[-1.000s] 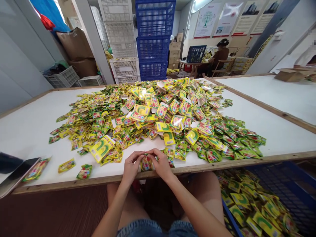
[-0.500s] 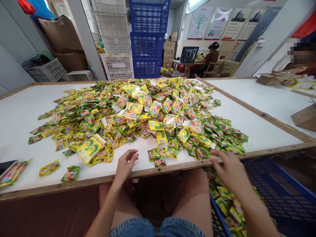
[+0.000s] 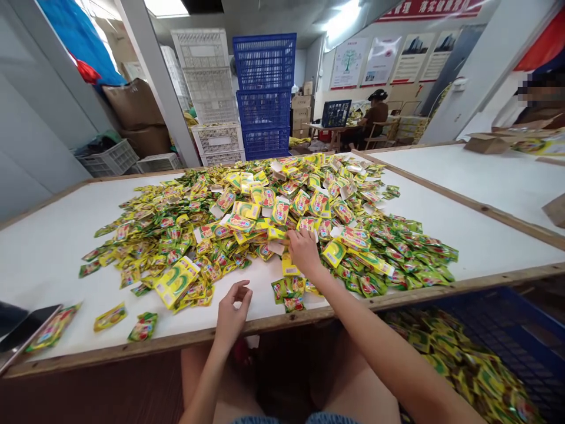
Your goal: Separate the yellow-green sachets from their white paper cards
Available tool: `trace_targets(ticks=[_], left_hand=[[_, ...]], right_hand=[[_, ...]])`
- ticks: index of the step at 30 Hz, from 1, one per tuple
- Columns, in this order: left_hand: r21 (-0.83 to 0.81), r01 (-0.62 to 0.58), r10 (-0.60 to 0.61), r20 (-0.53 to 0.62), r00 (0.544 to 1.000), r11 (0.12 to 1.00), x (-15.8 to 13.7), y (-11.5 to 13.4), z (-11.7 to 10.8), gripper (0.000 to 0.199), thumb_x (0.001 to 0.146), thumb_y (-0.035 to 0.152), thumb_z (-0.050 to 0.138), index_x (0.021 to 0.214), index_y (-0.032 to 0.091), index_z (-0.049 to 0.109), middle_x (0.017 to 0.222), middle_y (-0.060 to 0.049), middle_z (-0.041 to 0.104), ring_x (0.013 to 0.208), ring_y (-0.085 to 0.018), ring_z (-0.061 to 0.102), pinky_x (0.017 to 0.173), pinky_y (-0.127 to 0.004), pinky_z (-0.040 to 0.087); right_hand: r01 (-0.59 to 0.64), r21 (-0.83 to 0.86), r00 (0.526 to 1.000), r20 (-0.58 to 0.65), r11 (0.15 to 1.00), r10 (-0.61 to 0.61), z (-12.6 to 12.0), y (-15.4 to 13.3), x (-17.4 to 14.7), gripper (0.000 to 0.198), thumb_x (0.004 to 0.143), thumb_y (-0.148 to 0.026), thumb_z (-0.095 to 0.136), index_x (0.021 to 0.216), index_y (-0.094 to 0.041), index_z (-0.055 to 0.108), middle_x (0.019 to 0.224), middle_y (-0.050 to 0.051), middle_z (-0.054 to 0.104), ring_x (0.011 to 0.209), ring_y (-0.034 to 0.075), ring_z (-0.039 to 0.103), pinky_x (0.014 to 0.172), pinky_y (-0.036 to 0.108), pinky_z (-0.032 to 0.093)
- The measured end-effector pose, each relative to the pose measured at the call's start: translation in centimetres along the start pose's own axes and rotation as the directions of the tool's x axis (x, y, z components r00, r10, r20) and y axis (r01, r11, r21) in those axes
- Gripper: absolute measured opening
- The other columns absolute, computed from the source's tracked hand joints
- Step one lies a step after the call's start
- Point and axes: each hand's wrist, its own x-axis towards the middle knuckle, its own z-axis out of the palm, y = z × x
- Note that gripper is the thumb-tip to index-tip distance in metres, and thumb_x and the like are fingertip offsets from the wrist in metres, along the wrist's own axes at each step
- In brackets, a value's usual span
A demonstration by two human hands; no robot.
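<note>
Picking from the heap of yellow-green foil sachets [image 3: 265, 224] on the white wood-rimmed bench [image 3: 53, 253]; right hand [image 3: 303, 250] fingers a sachet, grip uncertain; left hand [image 3: 232, 312] empty, loosely curled; next, probably, a clean pinch.

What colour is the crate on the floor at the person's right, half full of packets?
Blue, a dark blue mesh crate; the head view shows it.

Right hand [image 3: 303, 250] on the heap of yellow-green packets [image 3: 247, 224], left hand [image 3: 233, 312] empty at the table edge [image 3: 132, 347].
</note>
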Motion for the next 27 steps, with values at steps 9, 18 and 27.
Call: trace_targets(ticks=[9, 18, 27], left_hand=[[0.12, -0.044, 0.041, 0.031, 0.999, 0.992, -0.2, 0.3, 0.2, 0.033, 0.08, 0.031, 0.052, 0.111, 0.019, 0.051, 0.089, -0.005, 0.061, 0.074, -0.015, 0.058, 0.071, -0.029, 0.047], [0.237, -0.226, 0.277, -0.209, 0.938, 0.945, -0.5, 0.2, 0.8, 0.069, 0.075, 0.027, 0.06, 0.133, 0.021, 0.022, 0.128, -0.015, 0.042, 0.11, -0.023, 0.049, 0.088, -0.041, 0.043], [0.234, -0.086, 0.103, -0.061, 0.993, 0.968, -0.6, -1.0, 0.2, 0.024, 0.075, 0.027, 0.057, 0.097, 0.018, 0.061, 0.087, -0.005, 0.067, 0.084, -0.022, 0.061, 0.078, -0.035, 0.047]], right_hand=[[0.039, -0.003, 0.997, 0.074, 0.999, -0.038, 1.7, 0.8, -1.6, 0.044, 0.076, -0.03, 0.059, 0.116, -0.018, 0.045, 0.117, 0.012, 0.051, 0.106, 0.028, 0.038, 0.086, 0.038, 0.025], [0.098, 0.046, 0.99, 0.101, 0.994, -0.103, -1.3, -2.6, -2.0, 0.024, 0.076, -0.013, 0.052, 0.099, -0.018, 0.054, 0.097, 0.009, 0.055, 0.093, 0.023, 0.046, 0.081, 0.035, 0.03], [0.241, 0.455, 0.946, 0.088, 0.857, -0.312, -2.5, -8.7, -5.8, 0.03, 0.079, -0.012, 0.051, 0.109, -0.017, 0.049, 0.104, 0.008, 0.053, 0.096, 0.02, 0.048, 0.081, 0.031, 0.039]])
